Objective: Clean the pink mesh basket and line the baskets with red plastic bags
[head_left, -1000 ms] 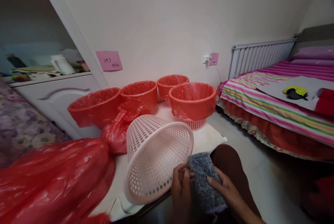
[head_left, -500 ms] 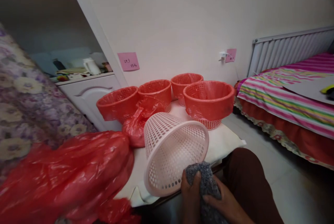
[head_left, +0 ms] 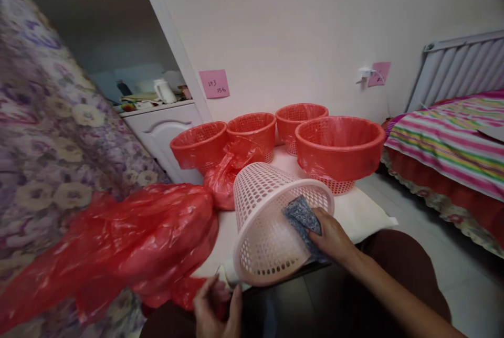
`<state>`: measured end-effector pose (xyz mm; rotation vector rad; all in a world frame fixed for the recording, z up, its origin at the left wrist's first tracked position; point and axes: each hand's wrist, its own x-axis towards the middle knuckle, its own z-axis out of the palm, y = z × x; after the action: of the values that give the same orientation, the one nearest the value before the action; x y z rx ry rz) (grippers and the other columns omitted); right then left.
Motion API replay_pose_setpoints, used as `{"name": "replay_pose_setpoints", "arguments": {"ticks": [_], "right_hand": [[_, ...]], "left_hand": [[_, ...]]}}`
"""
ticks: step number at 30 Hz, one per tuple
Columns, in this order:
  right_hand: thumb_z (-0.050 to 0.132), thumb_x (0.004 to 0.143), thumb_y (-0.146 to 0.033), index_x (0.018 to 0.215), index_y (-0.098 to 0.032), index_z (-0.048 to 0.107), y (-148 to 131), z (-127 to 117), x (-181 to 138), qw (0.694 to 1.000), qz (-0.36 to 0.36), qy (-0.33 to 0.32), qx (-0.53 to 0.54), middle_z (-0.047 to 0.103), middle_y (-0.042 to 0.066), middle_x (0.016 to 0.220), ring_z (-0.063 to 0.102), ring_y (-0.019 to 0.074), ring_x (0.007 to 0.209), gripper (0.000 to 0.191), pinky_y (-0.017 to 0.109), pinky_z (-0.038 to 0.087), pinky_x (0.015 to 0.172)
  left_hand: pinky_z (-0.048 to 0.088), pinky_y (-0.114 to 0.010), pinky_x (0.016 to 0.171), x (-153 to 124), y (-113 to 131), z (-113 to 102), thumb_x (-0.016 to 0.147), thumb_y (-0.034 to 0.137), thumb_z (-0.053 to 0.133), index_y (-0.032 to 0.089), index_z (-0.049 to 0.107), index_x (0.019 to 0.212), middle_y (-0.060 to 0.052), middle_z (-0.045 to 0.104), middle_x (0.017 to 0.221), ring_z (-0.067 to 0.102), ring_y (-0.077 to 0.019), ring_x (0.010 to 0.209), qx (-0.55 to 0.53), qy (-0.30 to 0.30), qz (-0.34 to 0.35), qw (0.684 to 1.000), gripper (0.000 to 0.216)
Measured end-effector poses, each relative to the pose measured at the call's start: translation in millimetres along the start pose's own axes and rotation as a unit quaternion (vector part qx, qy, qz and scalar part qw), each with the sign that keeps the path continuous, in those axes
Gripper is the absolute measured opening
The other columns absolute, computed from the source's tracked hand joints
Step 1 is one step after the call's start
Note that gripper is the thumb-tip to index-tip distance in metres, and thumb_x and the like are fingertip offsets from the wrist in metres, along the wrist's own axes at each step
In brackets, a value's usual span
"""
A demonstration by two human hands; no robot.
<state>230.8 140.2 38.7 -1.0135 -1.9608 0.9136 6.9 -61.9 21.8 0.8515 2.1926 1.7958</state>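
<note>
A pale pink perforated basket (head_left: 268,207) lies on its side on a low white table (head_left: 362,212), its mouth toward me. My right hand (head_left: 333,238) grips a grey cloth (head_left: 302,216) and presses it against the basket's rim and inner wall. My left hand (head_left: 216,309) is low at the table's front edge, fingers curled by a red plastic bag (head_left: 129,246); whether it grips the bag is unclear.
Several red baskets lined with red bags (head_left: 338,144) stand at the back of the table. A knotted red bag (head_left: 228,170) lies behind the pale basket. A floral fabric (head_left: 47,133) is at left, a white cupboard (head_left: 165,128) behind, a striped bed (head_left: 449,144) at right.
My right hand has carried the grey cloth up into the basket's mouth. My left hand let go of the cloth and dropped toward the red bag. The view swung left.
</note>
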Motion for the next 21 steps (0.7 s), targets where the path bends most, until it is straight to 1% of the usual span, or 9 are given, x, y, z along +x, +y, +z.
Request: {"name": "replay_pose_setpoints", "arguments": {"ticks": [3, 6, 8, 11, 13, 15, 17, 19, 21], "right_hand": [[0.056, 0.066, -0.012, 0.109, -0.015, 0.060, 6.4, 14.8, 13.7, 1.000, 0.006, -0.009, -0.028, 0.059, 0.015, 0.110, 0.053, 0.0360, 0.110, 0.044, 0.048, 0.039, 0.095], [0.057, 0.059, -0.007, 0.103, -0.017, 0.062, 13.4, 39.7, 18.4, 0.999, 0.029, -0.040, -0.018, 0.060, 0.016, 0.109, 0.057, 0.0378, 0.103, 0.045, 0.053, 0.039, 0.092], [0.059, 0.057, -0.007, 0.094, -0.020, 0.064, 11.6, 58.5, 17.9, 0.996, 0.033, -0.078, 0.017, 0.064, 0.012, 0.102, 0.060, 0.0339, 0.095, 0.039, 0.051, 0.042, 0.089], [0.066, 0.059, -0.016, 0.089, -0.021, 0.064, -7.6, 83.7, 13.7, 0.980, 0.011, -0.163, 0.114, 0.070, 0.005, 0.089, 0.064, 0.0279, 0.087, 0.030, 0.040, 0.050, 0.082], [0.063, 0.068, -0.027, 0.098, -0.018, 0.062, -27.6, 95.9, 9.5, 0.963, 0.006, -0.198, 0.185, 0.072, 0.005, 0.089, 0.067, 0.0261, 0.085, 0.031, 0.036, 0.054, 0.074], [0.050, 0.080, -0.032, 0.114, -0.016, 0.055, -44.8, 103.8, 5.8, 0.950, 0.007, -0.201, 0.239, 0.072, 0.006, 0.100, 0.068, 0.0244, 0.090, 0.038, 0.035, 0.056, 0.075], [0.044, 0.085, -0.034, 0.124, -0.016, 0.049, -51.8, 107.8, 4.2, 0.944, 0.002, -0.202, 0.263, 0.071, 0.007, 0.107, 0.068, 0.0232, 0.093, 0.042, 0.037, 0.056, 0.080], [0.053, 0.081, -0.035, 0.120, -0.016, 0.054, -45.5, 108.1, 6.6, 0.943, -0.015, -0.215, 0.252, 0.073, 0.007, 0.104, 0.069, 0.0243, 0.090, 0.044, 0.039, 0.056, 0.081], [0.063, 0.069, -0.027, 0.109, -0.018, 0.064, -28.9, 104.2, 15.0, 0.952, -0.038, -0.219, 0.212, 0.075, 0.006, 0.099, 0.068, 0.0283, 0.093, 0.041, 0.043, 0.054, 0.086]], "left_hand": [[0.054, -0.044, 0.079, 20.3, 11.4, 7.7, 0.064, 0.057, 0.074, 0.017, 0.046, 0.124, -0.010, 0.060, 0.104, 0.063, -0.0268, 0.087, 0.025, -0.086, 0.005, 0.996, 0.077], [0.052, -0.042, 0.085, 26.6, 16.3, 24.3, 0.074, 0.053, 0.068, 0.018, 0.049, 0.125, -0.010, 0.066, 0.109, 0.064, -0.0277, 0.095, 0.018, -0.165, -0.015, 0.986, 0.064], [0.051, -0.040, 0.088, 26.6, 14.9, 32.7, 0.078, 0.050, 0.065, 0.018, 0.051, 0.124, -0.010, 0.067, 0.114, 0.063, -0.0280, 0.102, 0.004, -0.175, -0.013, 0.984, 0.058], [0.051, -0.038, 0.087, 24.5, 12.1, 37.2, 0.081, 0.045, 0.062, 0.017, 0.051, 0.126, -0.010, 0.068, 0.116, 0.064, -0.0280, 0.105, 0.009, -0.179, 0.009, 0.984, 0.054], [0.053, -0.036, 0.081, 21.4, 13.5, 34.6, 0.083, 0.043, 0.058, 0.016, 0.051, 0.128, -0.009, 0.071, 0.105, 0.066, -0.0273, 0.098, 0.031, -0.167, 0.021, 0.985, 0.053], [0.054, -0.034, 0.073, 16.5, 17.3, 28.6, 0.083, 0.038, 0.055, 0.016, 0.049, 0.131, -0.006, 0.073, 0.094, 0.069, -0.0255, 0.086, 0.068, -0.173, 0.028, 0.982, 0.052], [0.054, -0.031, 0.067, 10.4, 20.3, 21.2, 0.083, 0.031, 0.053, 0.017, 0.045, 0.134, -0.004, 0.074, 0.090, 0.070, -0.0233, 0.077, 0.100, -0.193, 0.039, 0.975, 0.054], [0.055, -0.030, 0.065, 4.0, 19.9, 14.3, 0.084, 0.030, 0.052, 0.016, 0.044, 0.136, -0.005, 0.075, 0.093, 0.070, -0.0217, 0.073, 0.117, -0.215, 0.053, 0.968, 0.054], [0.056, -0.030, 0.065, -1.5, 16.3, 9.3, 0.087, 0.033, 0.049, 0.012, 0.045, 0.134, -0.008, 0.075, 0.098, 0.071, -0.0221, 0.074, 0.125, -0.209, 0.065, 0.968, 0.052]]}}
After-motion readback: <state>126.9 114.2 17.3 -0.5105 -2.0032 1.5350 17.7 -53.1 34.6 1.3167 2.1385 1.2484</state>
